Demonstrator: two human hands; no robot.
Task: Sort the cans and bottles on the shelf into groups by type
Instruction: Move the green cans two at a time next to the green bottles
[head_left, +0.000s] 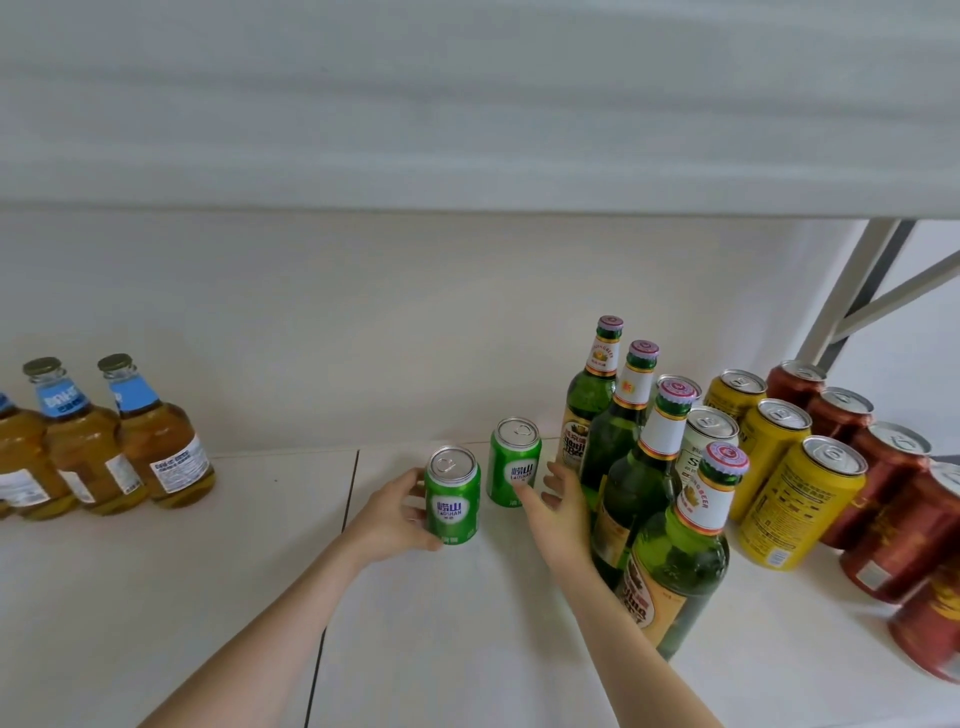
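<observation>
Nearest, the left hand (395, 512) has its thumb and fingers curled round a near green can (453, 499). The can stands upright mid-shelf, just right of the seam (340, 509) in the white shelf (208, 597). The right hand (563, 506) is spread and holds nothing. Its fingers reach toward a far green can (514, 465), and one fingertip seems to touch the label. That can stands just behind and to the right of the first, nearer the back wall. The two hands probably work as a pair, so that the two matching cans end up side by side as a group of their own.

Just right of the right hand, four green bottles (675, 561) stand in a line running from front to back. Behind them are two silver cans (707, 436), partly hidden. Then come three yellow cans (802, 519) in a row, and at least five red cans (883, 488) toward the right end, some cut off by the frame.

Well apart at the left end, three amber bottles (166, 447) stand together near the back, the leftmost only partly in view. Like appears to stand with like already, so the green pair looks like the last to settle.
</observation>
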